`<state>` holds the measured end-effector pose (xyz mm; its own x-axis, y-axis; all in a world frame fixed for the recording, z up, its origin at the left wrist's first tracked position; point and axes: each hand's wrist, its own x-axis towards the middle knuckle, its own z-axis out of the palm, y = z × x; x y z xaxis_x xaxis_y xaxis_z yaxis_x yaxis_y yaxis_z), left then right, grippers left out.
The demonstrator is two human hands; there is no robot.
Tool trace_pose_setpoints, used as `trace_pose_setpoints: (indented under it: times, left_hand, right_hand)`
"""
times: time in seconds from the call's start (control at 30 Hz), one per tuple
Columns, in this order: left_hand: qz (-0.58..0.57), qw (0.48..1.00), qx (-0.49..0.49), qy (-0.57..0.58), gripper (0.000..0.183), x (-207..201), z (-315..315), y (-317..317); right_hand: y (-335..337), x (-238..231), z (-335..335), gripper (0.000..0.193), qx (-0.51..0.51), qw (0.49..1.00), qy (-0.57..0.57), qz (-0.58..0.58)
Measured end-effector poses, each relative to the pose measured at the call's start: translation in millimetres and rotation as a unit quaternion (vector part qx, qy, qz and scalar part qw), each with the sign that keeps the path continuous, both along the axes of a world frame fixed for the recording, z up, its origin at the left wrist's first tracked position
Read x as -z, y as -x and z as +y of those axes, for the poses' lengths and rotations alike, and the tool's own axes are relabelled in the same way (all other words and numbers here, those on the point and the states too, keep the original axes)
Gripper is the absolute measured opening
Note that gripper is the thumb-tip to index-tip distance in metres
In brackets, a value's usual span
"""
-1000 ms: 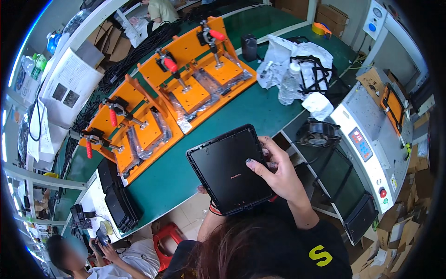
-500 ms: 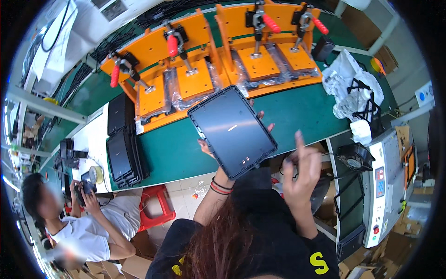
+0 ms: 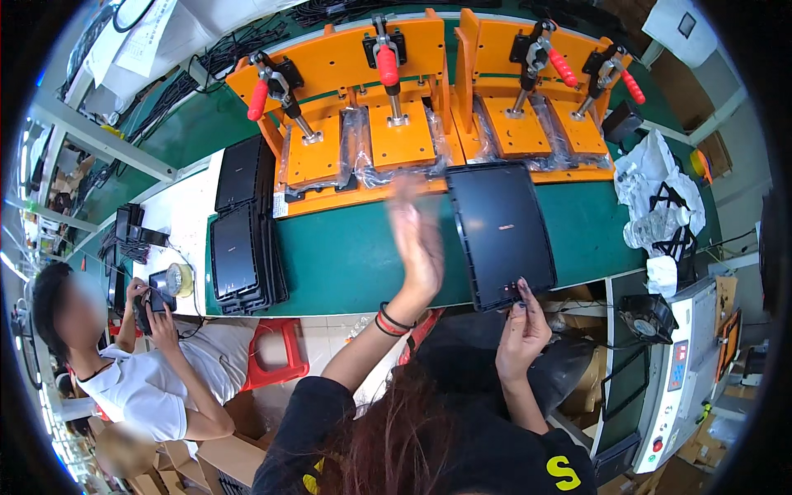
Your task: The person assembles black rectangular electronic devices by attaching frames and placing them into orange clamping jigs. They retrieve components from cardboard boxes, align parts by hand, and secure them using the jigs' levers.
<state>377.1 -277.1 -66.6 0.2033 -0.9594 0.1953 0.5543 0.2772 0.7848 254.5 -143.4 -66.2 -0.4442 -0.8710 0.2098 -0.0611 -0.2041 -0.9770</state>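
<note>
A black rectangular plastic cover [image 3: 502,231], like a tablet's back shell with a raised rim, stands tilted over the front of the green bench. My right hand [image 3: 523,337] pinches its lower edge between thumb and fingers. Left of the cover, my left hand [image 3: 419,247] is raised and apart from it, holding nothing; its stretched fingers are blurred by motion. Behind the cover are orange clamping fixtures [image 3: 404,132] with red-handled toggle clamps [image 3: 388,66]. Plastic-wrapped pieces [image 3: 356,140] lie around their orange press plates.
Stacked black covers [image 3: 239,256] lie on the bench's left. Crumpled plastic bags [image 3: 660,190] lie on the right, above a small black fan [image 3: 648,318] and a white machine [image 3: 672,371]. At left, a co-worker [image 3: 157,388] handles a dark device near a red stool [image 3: 276,355].
The cover has moved right and turned more upright. My left hand has let go and moved aside, while my right hand has taken its lower edge. The head view has shifted.
</note>
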Motion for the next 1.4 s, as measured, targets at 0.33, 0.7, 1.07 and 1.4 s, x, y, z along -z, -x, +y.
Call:
trace_pose_setpoints:
  times: [0.33,0.7,1.07,1.4]
  left_hand:
    - [-0.426,0.530,-0.518,0.519,0.068,-101,-229,-31]
    - [-0.575,0.598,-0.354,0.431,0.029,-186,-199,-47]
    - [-0.255,0.739,0.623,0.017,0.031,21,120,-77]
    - [-0.550,0.779,0.290,-0.082,0.027,75,157,-144]
  right_hand:
    - [8,21,5,0.029,0.015,0.998,-0.062,0.027]
    - [-10,38,-42,0.026,-0.077,0.994,-0.056,0.052]
    - [-82,71,-188,0.026,-0.165,0.986,-0.033,0.001]
    - [-89,54,-231,0.023,-0.218,0.962,-0.100,0.131]
